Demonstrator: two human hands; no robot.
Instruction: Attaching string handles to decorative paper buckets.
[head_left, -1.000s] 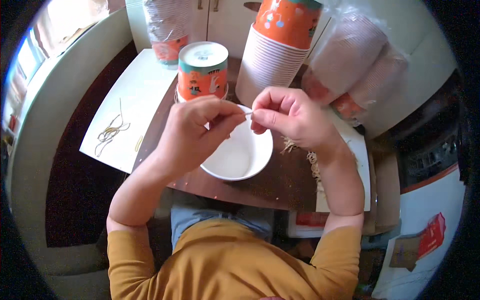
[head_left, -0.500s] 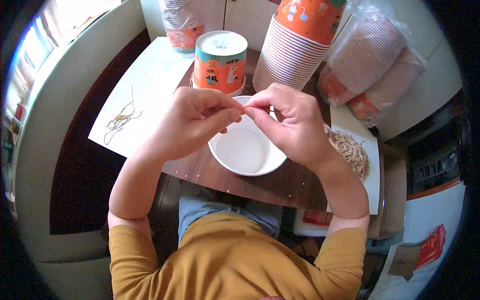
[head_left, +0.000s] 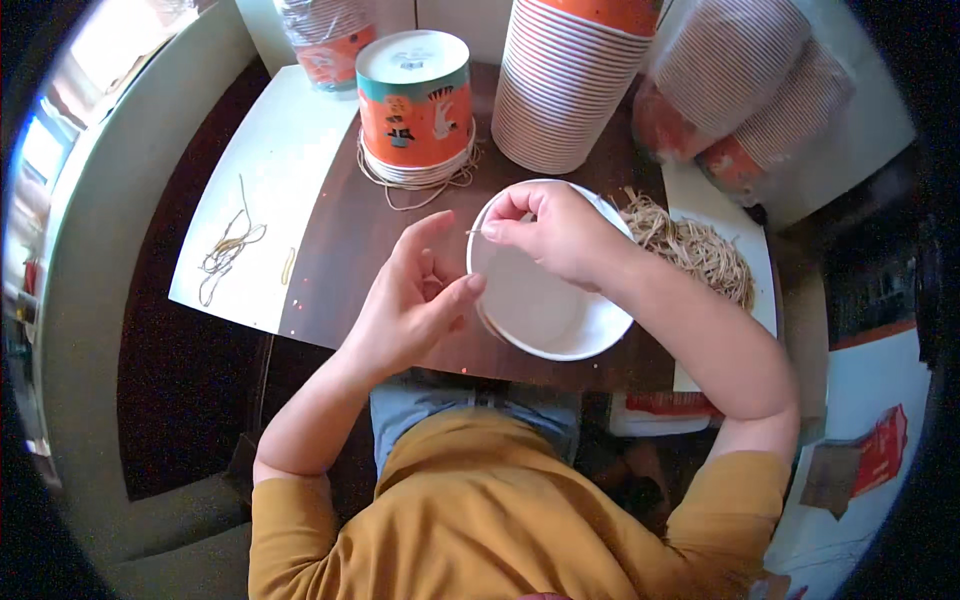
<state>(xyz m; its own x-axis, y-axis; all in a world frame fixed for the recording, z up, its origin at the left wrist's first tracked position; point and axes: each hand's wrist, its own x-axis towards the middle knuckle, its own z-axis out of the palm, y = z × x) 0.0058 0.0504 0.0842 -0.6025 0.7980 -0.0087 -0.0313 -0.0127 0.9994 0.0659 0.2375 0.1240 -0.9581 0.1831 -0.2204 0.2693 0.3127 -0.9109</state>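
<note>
A white paper bucket (head_left: 540,290), its mouth facing up, stands near the table's front edge. My right hand (head_left: 555,230) is over its far rim, with thumb and forefinger pinched on a thin piece of string (head_left: 475,232); only a short end shows. Left of the bucket, my left hand (head_left: 415,300) is open, thumb and fingers apart, its thumb tip close to the rim; whether it touches cannot be told. To the right lies a heap of tan strings (head_left: 695,245), partly behind my right forearm.
Upside down at the back left stands an orange and green paper bucket (head_left: 415,125), string looped round its base. A tall stack of buckets (head_left: 570,85) rises behind. Plastic-wrapped stacks (head_left: 725,75) lean at the back right. Loose strings (head_left: 232,245) lie on a white board (head_left: 275,130).
My hands, pinched together above the bucket before, have come apart. The left has opened and dropped lower; the right has moved slightly right and down. The view has shifted a little.
</note>
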